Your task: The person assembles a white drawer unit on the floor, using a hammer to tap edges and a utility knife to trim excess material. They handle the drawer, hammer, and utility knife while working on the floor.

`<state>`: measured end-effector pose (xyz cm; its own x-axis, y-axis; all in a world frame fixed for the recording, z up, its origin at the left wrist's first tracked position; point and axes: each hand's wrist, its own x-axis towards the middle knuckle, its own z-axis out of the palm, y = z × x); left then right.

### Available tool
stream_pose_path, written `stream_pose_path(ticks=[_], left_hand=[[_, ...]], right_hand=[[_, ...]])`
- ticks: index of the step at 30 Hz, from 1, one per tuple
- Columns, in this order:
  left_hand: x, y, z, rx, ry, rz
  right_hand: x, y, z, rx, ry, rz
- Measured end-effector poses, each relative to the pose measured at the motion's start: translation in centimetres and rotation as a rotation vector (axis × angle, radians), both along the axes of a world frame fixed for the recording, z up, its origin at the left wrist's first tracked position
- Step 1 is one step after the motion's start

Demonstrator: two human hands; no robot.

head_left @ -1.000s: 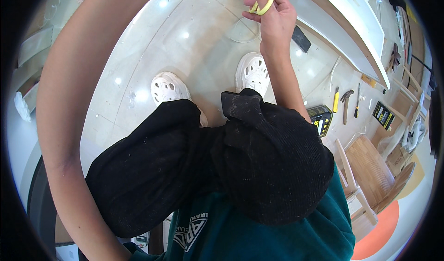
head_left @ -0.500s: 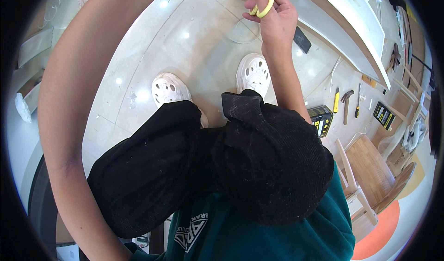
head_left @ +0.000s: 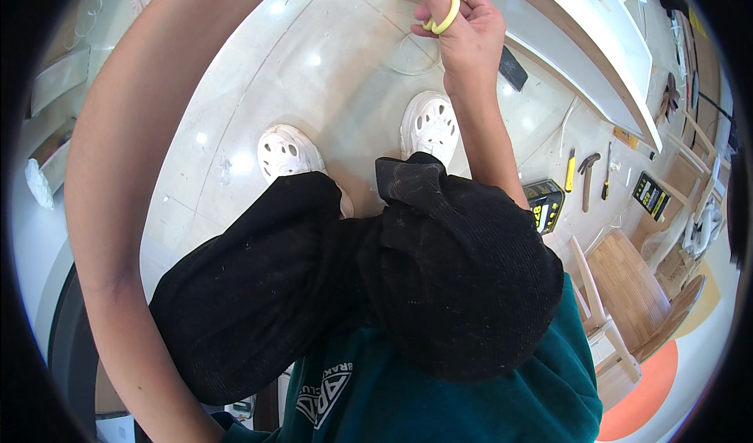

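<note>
As the person stands bent over, nearest to view are a teal shirt (head_left: 471, 400) and black trousers (head_left: 353, 286), with two white perforated clogs (head_left: 290, 151) planted on the pale tiled floor (head_left: 259, 66). The left forearm (head_left: 118, 207) sweeps up along the frame's left side and its hand passes out of view at the top, so the state of those fingers cannot be told. The right hand (head_left: 463, 27) is raised ahead, fingers closed through the yellow loop handles of a pair of scissors (head_left: 447, 3); the blades run past the top edge and are not visible. Scissors are held just beside the edge of a white curved panel (head_left: 580, 43) with a wood-coloured rim. What is being cut cannot be seen, so progress cannot be judged. Farther right on the floor lie a yellow-handled knife (head_left: 570, 170), a hammer (head_left: 588, 178), a screwdriver (head_left: 607, 172) and a black-and-yellow case (head_left: 546, 206); beyond stands a wooden chair (head_left: 627, 286).
</note>
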<state>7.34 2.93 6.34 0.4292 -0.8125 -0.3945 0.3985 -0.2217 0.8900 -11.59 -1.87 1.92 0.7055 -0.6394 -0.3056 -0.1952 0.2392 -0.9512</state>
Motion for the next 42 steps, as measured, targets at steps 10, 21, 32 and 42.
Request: stream_pose_path(ticks=[10, 21, 32, 42], left_hand=[[0.2, 0.1, -0.1, -0.036, -0.010, -0.035], [0.2, 0.1, 0.3, 0.012, -0.046, -0.041], [0.5, -0.2, 0.2, 0.031, -0.024, -0.028], [0.6, -0.3, -0.1, 0.007, -0.017, -0.035]], right_hand=[[0.3, 0.1, 0.9, 0.070, 0.042, -0.048], [1.1, -0.6, 1.1, 0.041, 0.062, -0.038], [0.7, -0.9, 0.4, 0.034, 0.011, -0.005], [0.4, -0.9, 0.8, 0.033, -0.009, 0.008]])
